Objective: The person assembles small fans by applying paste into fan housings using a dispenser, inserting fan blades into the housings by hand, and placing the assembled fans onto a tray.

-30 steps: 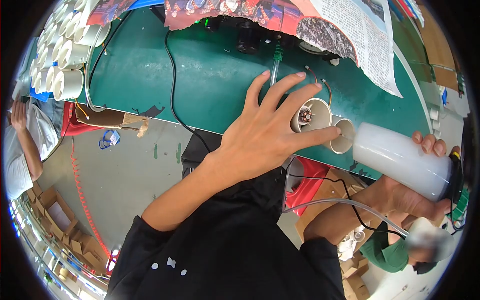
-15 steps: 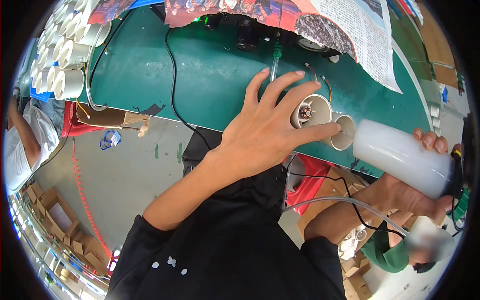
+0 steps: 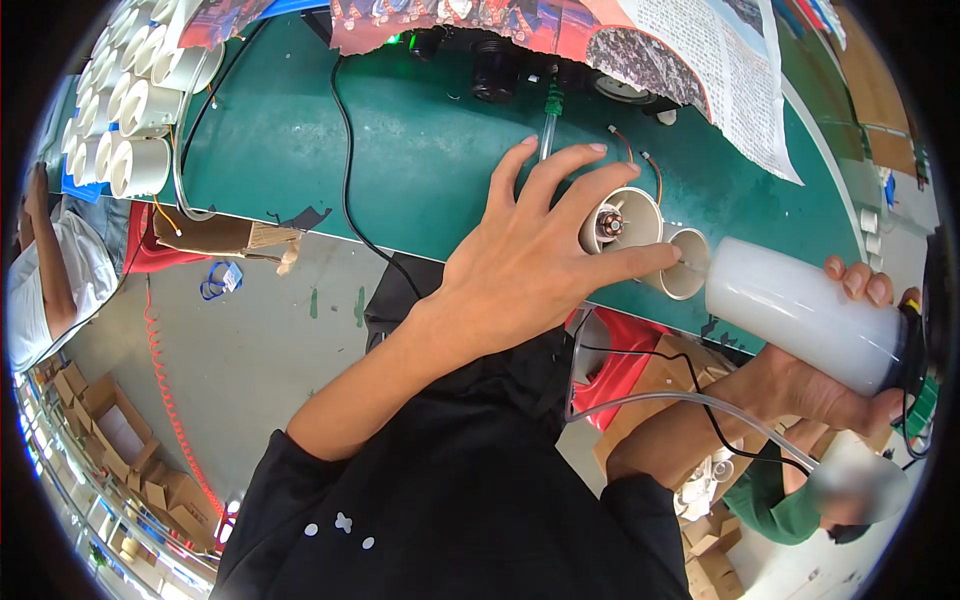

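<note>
My left hand point(image 3: 540, 240) lies over a white round plastic housing point(image 3: 652, 215), gripping it between thumb and index finger while the other fingers spread toward the table. Inside the housing sits a small motor with copper windings point(image 3: 609, 224). Beside it is a smaller white ring-shaped part point(image 3: 690, 285), where my left thumb tip rests at the opening. My right hand point(image 3: 815, 385) is wrapped round a large translucent white glue-syringe barrel point(image 3: 800, 310), tilted with its thin nozzle at the smaller ring. A clear hose point(image 3: 690, 398) runs by my right forearm.
Green table point(image 3: 270, 130) carries a black cable point(image 3: 346, 160), thin coloured wires and a green-tipped tube point(image 3: 553, 105). Torn newspaper point(image 3: 690, 60) hangs over black devices at the back. Several white cylinders point(image 3: 140, 165) stand at left. One person point(image 3: 70, 270) sits left, another point(image 3: 780, 505) lower right.
Both hands and the parts they hold stay nearly still. The person at the far left has shifted an arm slightly.
</note>
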Demonstrator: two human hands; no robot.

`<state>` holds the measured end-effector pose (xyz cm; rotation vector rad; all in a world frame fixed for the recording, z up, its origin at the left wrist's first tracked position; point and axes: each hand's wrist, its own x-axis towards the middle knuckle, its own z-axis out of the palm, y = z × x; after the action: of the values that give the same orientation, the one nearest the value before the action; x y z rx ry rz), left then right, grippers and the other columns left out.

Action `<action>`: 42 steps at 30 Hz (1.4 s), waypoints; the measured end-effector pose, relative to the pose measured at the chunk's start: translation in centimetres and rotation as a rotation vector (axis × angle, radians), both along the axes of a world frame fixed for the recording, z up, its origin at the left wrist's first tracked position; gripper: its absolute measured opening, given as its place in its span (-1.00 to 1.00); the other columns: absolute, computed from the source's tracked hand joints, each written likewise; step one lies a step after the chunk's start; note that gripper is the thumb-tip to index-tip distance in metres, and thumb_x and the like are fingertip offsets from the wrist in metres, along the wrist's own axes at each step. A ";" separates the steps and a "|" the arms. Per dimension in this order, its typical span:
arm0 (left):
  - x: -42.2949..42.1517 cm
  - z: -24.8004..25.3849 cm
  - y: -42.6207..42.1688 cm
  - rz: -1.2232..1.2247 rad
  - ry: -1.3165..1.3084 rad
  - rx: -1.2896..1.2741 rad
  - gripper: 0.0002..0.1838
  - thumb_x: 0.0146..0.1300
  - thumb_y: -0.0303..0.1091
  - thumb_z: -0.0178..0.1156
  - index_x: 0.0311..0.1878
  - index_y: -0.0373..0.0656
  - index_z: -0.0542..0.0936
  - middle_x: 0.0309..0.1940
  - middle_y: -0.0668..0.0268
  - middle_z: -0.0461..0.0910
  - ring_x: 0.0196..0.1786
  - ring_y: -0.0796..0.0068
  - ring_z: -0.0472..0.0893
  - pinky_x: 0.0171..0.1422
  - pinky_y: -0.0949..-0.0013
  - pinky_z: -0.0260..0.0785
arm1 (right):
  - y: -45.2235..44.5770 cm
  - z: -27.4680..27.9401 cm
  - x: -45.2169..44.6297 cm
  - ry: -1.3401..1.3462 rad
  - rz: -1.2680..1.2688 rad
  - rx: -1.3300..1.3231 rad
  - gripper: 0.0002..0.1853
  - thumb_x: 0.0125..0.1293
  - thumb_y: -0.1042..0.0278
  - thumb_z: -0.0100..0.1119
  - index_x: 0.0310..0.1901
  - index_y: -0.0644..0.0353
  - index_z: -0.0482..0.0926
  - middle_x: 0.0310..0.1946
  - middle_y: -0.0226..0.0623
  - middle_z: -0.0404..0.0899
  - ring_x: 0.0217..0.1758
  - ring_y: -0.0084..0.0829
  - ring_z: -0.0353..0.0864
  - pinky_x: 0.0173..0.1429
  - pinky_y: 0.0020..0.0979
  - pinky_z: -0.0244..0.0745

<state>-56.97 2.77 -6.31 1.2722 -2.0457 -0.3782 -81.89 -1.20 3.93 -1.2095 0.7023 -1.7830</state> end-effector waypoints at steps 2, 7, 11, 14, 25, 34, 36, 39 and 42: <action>0.0 0.0 0.0 -0.002 -0.005 0.004 -0.49 0.06 -0.31 0.36 0.06 0.58 0.65 0.26 0.35 0.41 0.35 0.13 0.34 0.43 -0.15 0.07 | 0.0 0.0 0.3 -0.015 -0.039 0.024 0.02 -0.16 -0.51 0.32 0.11 0.30 0.40 -0.10 -0.08 0.36 -0.12 -0.16 0.39 0.08 -0.01 0.29; 0.0 0.0 0.0 -0.003 0.025 0.009 -0.48 0.06 -0.36 0.33 0.06 0.57 0.65 0.27 0.35 0.40 0.34 0.11 0.34 0.42 -0.15 0.07 | 0.1 -0.1 0.1 -0.015 -0.016 0.019 0.01 -0.13 -0.50 0.30 0.12 0.30 0.39 -0.10 -0.07 0.38 -0.11 -0.16 0.41 0.07 -0.01 0.32; 0.1 0.1 0.0 -0.007 0.020 0.010 -0.48 0.06 -0.36 0.33 0.06 0.57 0.65 0.28 0.35 0.40 0.34 0.11 0.34 0.43 -0.14 0.07 | 0.1 -0.2 0.1 -0.017 -0.030 0.029 -0.03 -0.09 -0.49 0.28 0.10 0.29 0.39 -0.11 -0.07 0.40 -0.11 -0.16 0.42 0.07 -0.01 0.33; 0.1 0.3 0.0 -0.014 0.021 0.013 -0.48 0.07 -0.37 0.33 0.07 0.55 0.65 0.28 0.33 0.41 0.34 0.10 0.34 0.42 -0.15 0.07 | 0.2 -0.2 0.5 -0.041 -0.043 0.044 -0.05 -0.08 -0.47 0.29 0.07 0.30 0.39 -0.10 -0.08 0.40 -0.11 -0.15 0.42 0.08 -0.02 0.33; 1.3 0.9 -0.2 0.000 0.134 0.150 -0.19 0.06 -0.09 0.45 0.35 -0.13 0.33 0.37 0.26 0.38 0.50 0.17 0.22 0.55 -0.17 -0.11 | 3.3 4.0 -8.1 0.148 -0.504 0.394 -0.41 0.35 -0.11 0.05 0.09 0.33 0.41 -0.24 -0.25 0.48 -0.22 -0.37 0.48 -0.04 -0.31 0.44; 2.5 1.1 -0.3 0.036 0.696 0.237 -0.29 0.06 -0.34 0.48 0.30 -0.17 0.40 0.31 0.18 0.45 0.49 0.15 0.27 0.59 0.03 -0.01 | -1.3 -3.8 -5.2 1.685 -0.725 0.673 -0.23 0.10 0.09 0.46 0.26 0.30 0.35 -0.02 0.20 0.60 0.01 0.19 0.59 0.07 -0.05 0.49; 2.7 1.2 -0.2 0.037 0.694 0.259 -0.28 0.07 -0.35 0.47 0.32 -0.15 0.40 0.35 0.15 0.39 0.50 0.14 0.25 0.58 0.13 0.05 | -1.9 -5.0 -5.7 1.737 -0.686 0.594 -0.22 0.10 0.06 0.46 0.27 0.29 0.35 0.03 0.20 0.57 0.07 0.16 0.57 0.11 -0.07 0.47; 2.5 1.2 -0.1 0.052 0.732 0.293 -0.29 0.08 -0.34 0.47 0.31 -0.15 0.40 0.36 0.16 0.38 0.51 0.13 0.24 0.55 0.17 0.10 | -2.5 -5.4 -6.6 1.769 -0.655 0.477 -0.20 0.12 0.05 0.46 0.31 0.26 0.33 0.10 0.17 0.51 0.16 0.11 0.51 0.18 -0.08 0.43; 2.5 0.8 -0.1 0.041 0.710 0.244 -0.29 0.07 -0.34 0.47 0.31 -0.15 0.40 0.37 0.14 0.37 0.51 0.14 0.24 0.53 0.19 0.13 | -2.8 -2.8 -4.6 1.643 -0.790 0.058 -0.37 0.24 0.30 0.38 0.30 0.23 0.37 -0.07 -0.01 0.58 -0.01 -0.04 0.58 0.10 -0.12 0.47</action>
<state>-54.51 2.66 -5.51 1.0987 -1.3950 -0.9332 -86.54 -4.04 1.08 -2.4667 2.3275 -0.8149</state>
